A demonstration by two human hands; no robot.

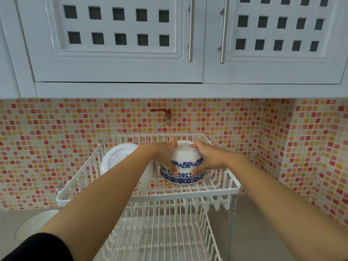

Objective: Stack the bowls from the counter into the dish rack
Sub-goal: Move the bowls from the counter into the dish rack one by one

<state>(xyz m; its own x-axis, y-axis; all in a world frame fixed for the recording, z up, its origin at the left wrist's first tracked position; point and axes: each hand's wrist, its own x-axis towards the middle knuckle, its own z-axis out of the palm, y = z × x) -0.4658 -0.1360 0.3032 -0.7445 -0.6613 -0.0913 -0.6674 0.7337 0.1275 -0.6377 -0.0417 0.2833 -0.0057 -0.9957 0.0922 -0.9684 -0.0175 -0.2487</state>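
A white bowl with a blue floral band [185, 159] sits upside down on top of another upturned blue-and-white bowl [181, 178] in the upper tier of the white wire dish rack [146, 194]. My left hand [165, 153] grips the top bowl's left side and my right hand [206, 157] grips its right side, thumbs reaching down to the lower bowl's rim. A white plate [117, 157] stands on edge in the rack's left part, partly hidden by my left forearm.
The rack's lower tier [165, 236] holds nothing visible. A white round dish [35, 223] lies on the grey counter at the lower left. A red tap [165, 113] sticks out of the mosaic tile wall behind the rack. White cabinets [120, 40] hang overhead.
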